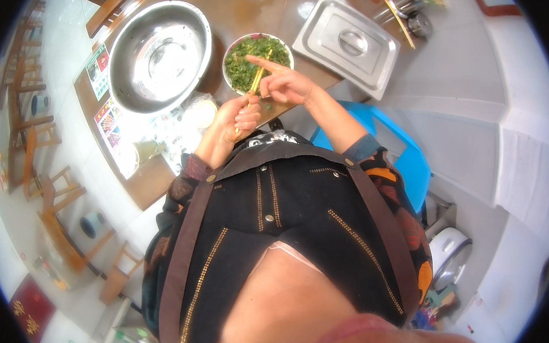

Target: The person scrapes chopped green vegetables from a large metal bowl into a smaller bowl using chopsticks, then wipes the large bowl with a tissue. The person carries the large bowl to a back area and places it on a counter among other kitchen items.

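My left hand [241, 115] is closed around yellow chopsticks [257, 79], whose far ends reach over a white-rimmed bowl [224, 69] at the table's near edge. Finely chopped green leaves [243, 71] fill the bowl. Just right of the chopsticks is my right hand [287, 83], its index finger stretched leftward across them above the greens and its other fingers bent. Whether the right hand touches the chopsticks cannot be told. A large stainless steel basin [161, 58] stands left of the bowl, with a clear plastic bag [198, 105] near its lower rim.
Right of the bowl, a rectangular steel pan lid [346, 41] overhangs the brown table [247, 7]. A blue plastic stool [414, 156] stands by my right arm. A cup [144, 152] and printed sheets [112, 119] lie toward the left edge. Metal containers [420, 24] stand at the upper right.
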The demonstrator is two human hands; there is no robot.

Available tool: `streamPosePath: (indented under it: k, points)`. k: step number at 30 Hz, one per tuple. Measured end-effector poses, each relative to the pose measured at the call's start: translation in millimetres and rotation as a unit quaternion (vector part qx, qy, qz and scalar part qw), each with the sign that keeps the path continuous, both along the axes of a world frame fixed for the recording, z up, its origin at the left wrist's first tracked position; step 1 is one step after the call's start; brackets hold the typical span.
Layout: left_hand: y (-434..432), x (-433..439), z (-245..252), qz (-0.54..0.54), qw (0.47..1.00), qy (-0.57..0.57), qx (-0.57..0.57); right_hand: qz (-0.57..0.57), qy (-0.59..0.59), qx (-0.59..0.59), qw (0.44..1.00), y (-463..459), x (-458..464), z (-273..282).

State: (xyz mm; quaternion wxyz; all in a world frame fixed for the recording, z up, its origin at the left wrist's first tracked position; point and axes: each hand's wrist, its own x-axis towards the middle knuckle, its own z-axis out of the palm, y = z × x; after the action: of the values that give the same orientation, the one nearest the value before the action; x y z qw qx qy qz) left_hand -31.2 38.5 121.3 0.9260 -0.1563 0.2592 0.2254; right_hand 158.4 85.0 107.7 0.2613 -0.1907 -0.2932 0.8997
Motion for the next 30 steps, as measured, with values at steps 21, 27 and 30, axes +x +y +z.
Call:
streamPosePath:
  k: [21,27,30]
  points:
    - [6.7,9.1,-11.2,0.018,0.999,0.044,0.006,-0.184,-0.445,0.634,0.605,-35.0,-10.4,-4.9]
    - [7.8,16.4,10.5,-0.019,0.989,0.099,0.105,-0.216,-0.388,0.640,0.628,-22.8,-18.6,-6.9]
    - [5.6,13.0,18.8,-0.056,0.978,0.086,0.182,-0.221,-0.390,0.631,0.634,-18.0,-14.3,-5.9]
